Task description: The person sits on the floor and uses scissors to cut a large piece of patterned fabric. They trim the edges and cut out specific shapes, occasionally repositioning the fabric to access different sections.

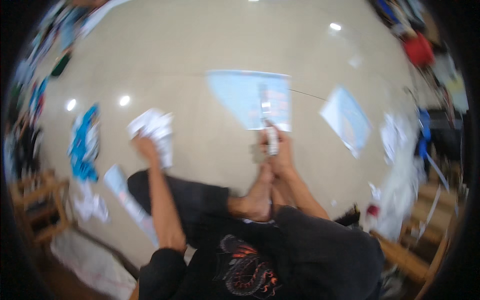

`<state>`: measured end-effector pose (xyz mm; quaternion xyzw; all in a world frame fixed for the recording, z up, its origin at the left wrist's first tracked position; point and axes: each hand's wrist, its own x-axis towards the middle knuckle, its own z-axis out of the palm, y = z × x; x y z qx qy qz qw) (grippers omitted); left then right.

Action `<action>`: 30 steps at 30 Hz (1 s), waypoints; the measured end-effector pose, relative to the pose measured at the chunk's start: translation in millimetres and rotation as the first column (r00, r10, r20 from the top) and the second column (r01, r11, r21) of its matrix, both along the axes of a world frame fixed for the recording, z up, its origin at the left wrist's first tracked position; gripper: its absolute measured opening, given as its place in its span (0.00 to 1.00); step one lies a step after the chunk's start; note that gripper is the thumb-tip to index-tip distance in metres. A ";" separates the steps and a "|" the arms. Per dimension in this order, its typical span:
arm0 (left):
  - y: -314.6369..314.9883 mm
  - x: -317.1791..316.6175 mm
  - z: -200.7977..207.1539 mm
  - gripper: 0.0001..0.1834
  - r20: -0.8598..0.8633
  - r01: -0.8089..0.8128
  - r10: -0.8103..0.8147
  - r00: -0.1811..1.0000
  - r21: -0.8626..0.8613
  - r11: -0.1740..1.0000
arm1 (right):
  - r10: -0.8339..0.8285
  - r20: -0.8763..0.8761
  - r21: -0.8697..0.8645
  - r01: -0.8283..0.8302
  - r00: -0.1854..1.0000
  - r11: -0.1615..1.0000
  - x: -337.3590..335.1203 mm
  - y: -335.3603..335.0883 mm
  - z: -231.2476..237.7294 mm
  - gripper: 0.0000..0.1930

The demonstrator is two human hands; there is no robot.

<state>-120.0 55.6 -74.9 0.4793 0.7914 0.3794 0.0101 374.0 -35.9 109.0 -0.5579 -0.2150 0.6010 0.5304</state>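
My right hand (278,146), closed, grips a white-handled knife (272,140) with a long, narrow metal blade, though blur hides its details. Its blade lies over a light-blue printed sheet (240,95) with one slanting side, flat on the floor ahead of me. To the left, my left hand (145,146) has its fingers closed at the edge of a crumpled white sheet (159,131); the fingertips are blurred. My bare foot (257,197) is just below the right hand.
Another light-blue sheet (347,120) lies to the right, and a long pale strip (127,200) beside my left knee. Blue-and-white crumpled plastic (85,142) is farther left. Wooden frames (40,205) stand at both sides. White plastic (397,180) heaps up at the right.
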 end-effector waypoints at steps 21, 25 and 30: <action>24.9 495.4 154.9 0.48 0.193 0.737 -0.714 0.673 -0.099 0.668 | -0.391 0.078 -0.114 0.397 0.917 0.910 134.5 -108.0 -38.3 0.28; 38.4 470.6 109.9 0.48 0.062 0.641 -0.647 0.760 -0.242 0.729 | -0.442 0.204 -0.109 0.469 0.873 0.876 147.3 -127.3 -39.3 0.30; 81.0 485.6 88.0 0.49 -0.059 0.640 -0.677 0.733 -0.276 0.717 | -0.461 0.208 -0.134 0.492 0.863 0.860 153.5 -136.6 -39.2 0.30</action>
